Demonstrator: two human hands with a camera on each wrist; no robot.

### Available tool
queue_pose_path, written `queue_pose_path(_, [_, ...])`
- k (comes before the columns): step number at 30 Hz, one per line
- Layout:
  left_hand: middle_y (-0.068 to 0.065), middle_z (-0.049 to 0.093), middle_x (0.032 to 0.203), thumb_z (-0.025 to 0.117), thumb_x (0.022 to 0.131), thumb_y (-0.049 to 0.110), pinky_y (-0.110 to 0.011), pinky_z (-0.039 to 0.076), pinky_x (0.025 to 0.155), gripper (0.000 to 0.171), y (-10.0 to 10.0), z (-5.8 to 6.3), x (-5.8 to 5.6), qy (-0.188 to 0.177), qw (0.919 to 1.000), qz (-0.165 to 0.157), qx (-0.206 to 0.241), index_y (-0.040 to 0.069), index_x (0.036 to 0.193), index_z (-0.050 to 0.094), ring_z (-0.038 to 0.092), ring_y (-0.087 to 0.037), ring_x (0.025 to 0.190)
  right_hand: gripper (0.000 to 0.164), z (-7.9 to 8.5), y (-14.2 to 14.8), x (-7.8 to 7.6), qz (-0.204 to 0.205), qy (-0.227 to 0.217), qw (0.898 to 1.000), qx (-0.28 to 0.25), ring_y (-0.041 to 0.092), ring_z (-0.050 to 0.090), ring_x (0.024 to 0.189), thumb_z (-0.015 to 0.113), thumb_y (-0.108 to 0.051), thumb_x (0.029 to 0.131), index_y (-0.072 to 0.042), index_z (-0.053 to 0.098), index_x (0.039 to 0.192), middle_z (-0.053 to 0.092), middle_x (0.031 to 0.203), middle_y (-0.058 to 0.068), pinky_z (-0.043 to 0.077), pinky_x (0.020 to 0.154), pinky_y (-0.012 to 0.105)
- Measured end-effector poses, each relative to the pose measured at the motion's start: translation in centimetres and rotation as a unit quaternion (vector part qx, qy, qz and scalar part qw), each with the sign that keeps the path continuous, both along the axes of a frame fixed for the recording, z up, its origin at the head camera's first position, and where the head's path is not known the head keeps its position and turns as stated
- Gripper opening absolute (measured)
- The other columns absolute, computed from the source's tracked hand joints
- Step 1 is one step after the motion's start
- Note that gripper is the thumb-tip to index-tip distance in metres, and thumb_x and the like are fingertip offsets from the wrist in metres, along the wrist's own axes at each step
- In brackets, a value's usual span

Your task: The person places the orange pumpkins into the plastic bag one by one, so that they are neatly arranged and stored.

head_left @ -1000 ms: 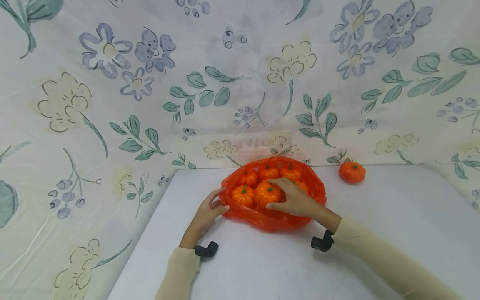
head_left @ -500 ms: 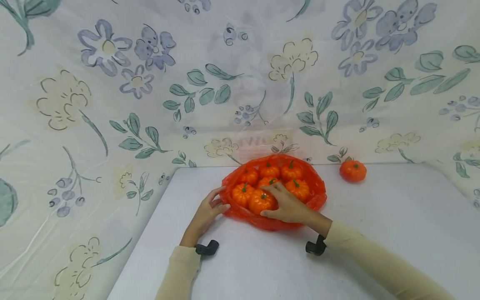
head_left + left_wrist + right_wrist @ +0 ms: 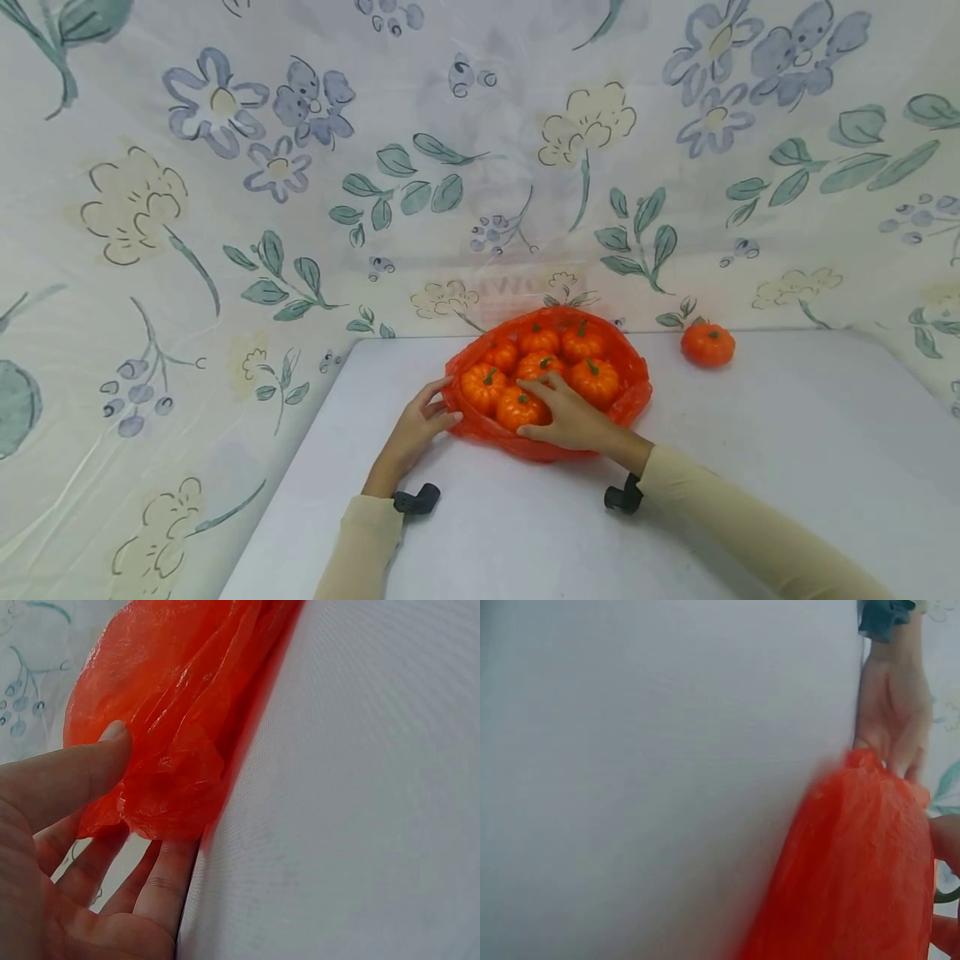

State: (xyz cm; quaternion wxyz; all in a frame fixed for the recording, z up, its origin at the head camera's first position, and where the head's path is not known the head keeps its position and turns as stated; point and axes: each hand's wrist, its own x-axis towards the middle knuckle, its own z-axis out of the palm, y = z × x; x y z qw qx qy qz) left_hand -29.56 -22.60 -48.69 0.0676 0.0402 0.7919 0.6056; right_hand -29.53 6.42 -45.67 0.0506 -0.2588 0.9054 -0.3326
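A red plastic bag (image 3: 543, 448) lies spread wide on the table, holding several small orange pumpkins (image 3: 594, 382) with green stems. At its left edge is my left hand (image 3: 412, 427); the left wrist view shows the thumb on the crumpled film and the fingers behind it, holding the bag's side. Inside the bag's front part, my right hand (image 3: 573, 419) grips one small pumpkin (image 3: 517, 408), thumb in front and fingers over its far side. In the right wrist view the bag's wall (image 3: 855, 862) hides most of that hand.
One more orange pumpkin (image 3: 708, 345) sits apart at the back right of the white table (image 3: 510, 533). A flower-patterned sheet (image 3: 495, 167) rises behind the table and along its left side. Each wrist carries a small black camera (image 3: 417, 499).
My right hand has moved left and toward the front with its pumpkin, setting it lower among the others and uncovering pumpkins behind. My left hand has stayed at the bag's edge.
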Motion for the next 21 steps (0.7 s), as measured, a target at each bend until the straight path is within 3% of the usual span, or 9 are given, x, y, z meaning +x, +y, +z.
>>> queue_pose_path(13, [-0.007,0.032,0.162,0.073,0.091,0.024,-0.049,0.045,0.111,0.068,0.01,0.08,-0.16,0.003,1.0000,-0.002,0.005,0.021,0.151,0.041,0.040,-0.037,0.143,0.079,-0.62,-0.28,0.07,-0.002,0.012,1.000,0.018,0.026,0.058,0.119,0.076,-0.046,0.085,-0.023,0.043,0.153,0.045,0.137,0.008,0.057,0.098,0.042])
queue_pose_path(21, [-0.008,0.032,0.162,0.073,0.090,0.024,-0.050,0.045,0.111,0.068,0.09,-0.13,-0.11,-0.001,1.0000,0.001,0.005,0.021,0.150,0.042,0.039,-0.037,0.144,0.079,-0.59,-0.17,0.23,-0.007,-0.004,1.000,0.026,0.030,0.057,0.124,0.074,-0.048,0.086,-0.023,0.041,0.154,0.041,0.141,0.010,0.055,0.100,0.046])
